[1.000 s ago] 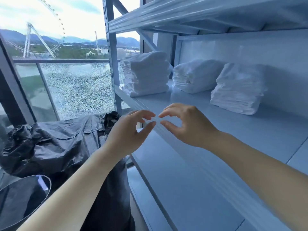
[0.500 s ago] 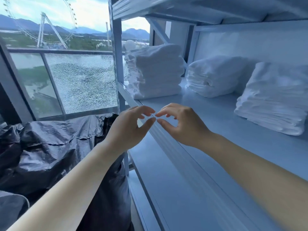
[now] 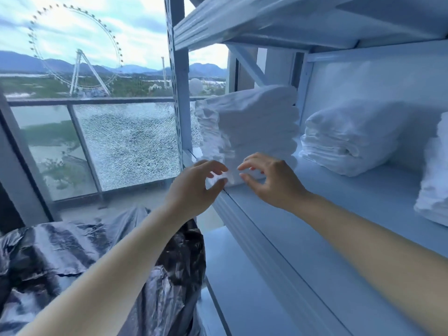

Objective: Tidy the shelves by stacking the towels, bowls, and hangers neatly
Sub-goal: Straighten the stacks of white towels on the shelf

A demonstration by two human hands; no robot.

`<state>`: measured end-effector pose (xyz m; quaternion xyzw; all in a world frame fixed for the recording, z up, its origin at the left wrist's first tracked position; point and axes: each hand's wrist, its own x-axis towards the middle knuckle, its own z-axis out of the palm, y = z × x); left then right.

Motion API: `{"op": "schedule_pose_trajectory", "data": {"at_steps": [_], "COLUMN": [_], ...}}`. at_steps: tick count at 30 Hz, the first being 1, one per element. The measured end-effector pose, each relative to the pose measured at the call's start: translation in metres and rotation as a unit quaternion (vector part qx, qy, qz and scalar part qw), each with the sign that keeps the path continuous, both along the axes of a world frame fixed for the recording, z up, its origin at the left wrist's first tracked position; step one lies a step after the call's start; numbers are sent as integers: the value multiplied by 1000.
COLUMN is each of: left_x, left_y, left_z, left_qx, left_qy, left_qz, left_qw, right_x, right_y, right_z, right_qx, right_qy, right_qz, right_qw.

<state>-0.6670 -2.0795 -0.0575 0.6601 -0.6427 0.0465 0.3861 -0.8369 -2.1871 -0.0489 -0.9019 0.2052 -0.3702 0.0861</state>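
Three stacks of folded white towels sit on the pale metal shelf (image 3: 327,209). The left stack (image 3: 252,127) stands tall at the shelf's front left corner. The middle stack (image 3: 351,139) lies lower behind it, and the right stack (image 3: 434,190) is cut off by the frame edge. My left hand (image 3: 194,187) and my right hand (image 3: 274,180) hover side by side just in front of the left stack's bottom. Their fingers are loosely curved with a gap between finger and thumb, and nothing is held. Whether the fingertips touch the towels I cannot tell.
A perforated shelf upright (image 3: 178,81) rises just left of the left stack, and an upper shelf (image 3: 291,18) hangs overhead. A lower shelf (image 3: 242,287) shows beneath. Black plastic sheeting (image 3: 72,263) covers something at lower left. A shattered glass balcony panel (image 3: 131,146) stands behind.
Both hands have moved forward and up from the shelf's front edge to the base of the left towel stack. The view has come closer to the shelf.
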Motion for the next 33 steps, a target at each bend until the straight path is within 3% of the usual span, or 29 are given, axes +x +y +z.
{"op": "schedule_pose_trajectory", "data": {"at_steps": [4,9,17,25,33], "left_x": [13,21,24,39,63], "left_y": [-41,-66,-107,-116,-122], "left_z": [-3,-18,-21,-29,-29], "left_qx": [-3,-42,-29,-59,-66], "left_qy": [-76,-169,-161,-179,-196], "left_qz": [-10,-12,-28,-56,-31], "left_qw": [997,985,986,981,978], "right_x": [19,21,20,18,6], "right_y": [-39,-64,-84,-93,-142], "right_z": [-8,-33,-42,-42,-21], "right_qx": [-61,-70,-11,-30,-76], "right_qy": [-9,-37,-17,9,138], "right_qz": [-23,-73,-81,-94,-131], "right_qw": [998,994,997,995,979]}}
